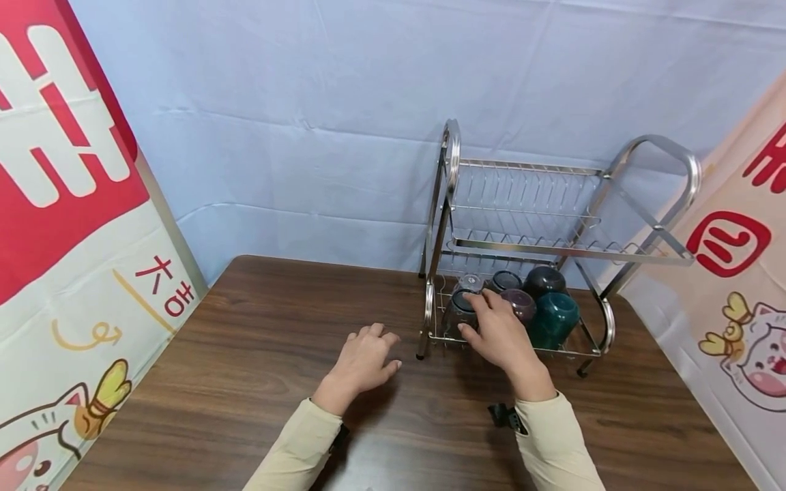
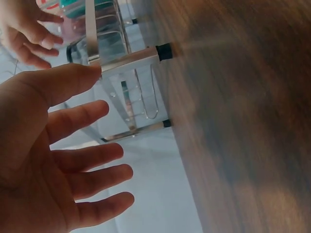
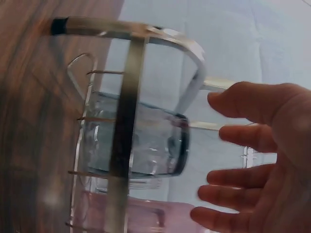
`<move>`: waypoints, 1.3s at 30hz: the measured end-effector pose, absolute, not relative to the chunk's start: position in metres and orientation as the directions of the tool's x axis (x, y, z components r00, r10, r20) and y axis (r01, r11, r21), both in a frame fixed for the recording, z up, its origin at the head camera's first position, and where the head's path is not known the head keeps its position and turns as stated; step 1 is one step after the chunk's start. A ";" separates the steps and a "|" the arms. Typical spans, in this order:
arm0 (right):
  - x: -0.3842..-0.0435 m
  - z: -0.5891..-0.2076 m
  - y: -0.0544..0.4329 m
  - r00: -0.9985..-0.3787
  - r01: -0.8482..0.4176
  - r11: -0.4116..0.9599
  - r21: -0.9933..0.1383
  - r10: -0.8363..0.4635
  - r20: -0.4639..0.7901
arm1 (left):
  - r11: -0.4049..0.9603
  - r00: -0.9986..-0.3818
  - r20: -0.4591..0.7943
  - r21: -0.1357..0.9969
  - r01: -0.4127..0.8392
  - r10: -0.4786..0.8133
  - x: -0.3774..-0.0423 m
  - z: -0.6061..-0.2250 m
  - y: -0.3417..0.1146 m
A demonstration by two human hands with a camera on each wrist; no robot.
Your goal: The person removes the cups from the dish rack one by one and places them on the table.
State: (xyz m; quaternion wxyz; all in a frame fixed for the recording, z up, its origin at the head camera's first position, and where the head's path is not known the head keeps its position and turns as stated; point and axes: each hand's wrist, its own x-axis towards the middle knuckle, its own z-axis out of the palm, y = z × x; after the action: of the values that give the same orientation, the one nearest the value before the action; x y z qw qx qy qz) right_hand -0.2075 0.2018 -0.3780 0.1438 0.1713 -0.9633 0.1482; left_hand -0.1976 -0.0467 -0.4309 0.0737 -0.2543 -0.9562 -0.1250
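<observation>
A chrome two-tier dish rack (image 1: 528,250) holds several upside-down glasses on its lower shelf. My right hand (image 1: 500,334) hovers over the front left one, a smoky grey glass (image 1: 457,317). In the right wrist view, its spread fingers (image 3: 238,174) are apart from that glass (image 3: 158,141), and the palm holds nothing. To the right of it stand a purple glass (image 1: 518,305) and a teal glass (image 1: 554,320). My left hand (image 1: 362,361) is over the table, left of the rack, fingers spread and holding nothing; its thumb overlaps a rack leg (image 2: 131,63) in the left wrist view.
Behind the front glasses are a small clear glass (image 1: 470,281), a grey glass (image 1: 506,281) and a dark glass (image 1: 544,279). The rack's upper tier (image 1: 571,252) overhangs them. Brown wood table (image 1: 276,327) extends left and forward. Pale cloth (image 1: 295,136) hangs behind.
</observation>
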 end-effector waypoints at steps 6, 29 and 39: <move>-0.219 -0.384 0.196 -0.880 -0.394 0.898 -0.194 -0.308 0.361 | 0.845 -0.861 0.200 0.187 0.502 0.467 -0.201 -0.434 -0.044; -0.242 -0.401 0.189 -0.909 -0.361 0.900 -0.245 -0.280 0.309 | 0.854 -0.866 0.205 0.171 0.491 0.457 -0.217 -0.456 -0.041; -0.245 -0.404 0.192 -0.884 -0.402 0.879 -0.257 -0.299 0.358 | 0.867 -0.879 0.166 0.161 0.472 0.447 -0.218 -0.456 -0.040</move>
State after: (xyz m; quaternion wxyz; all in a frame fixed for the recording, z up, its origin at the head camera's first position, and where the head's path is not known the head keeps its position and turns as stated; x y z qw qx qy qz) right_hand -0.2446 0.1916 -0.4043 0.1558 0.1833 -0.9566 0.1644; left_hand -0.2184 -0.0398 -0.4556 0.0618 -0.2384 -0.9642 -0.0988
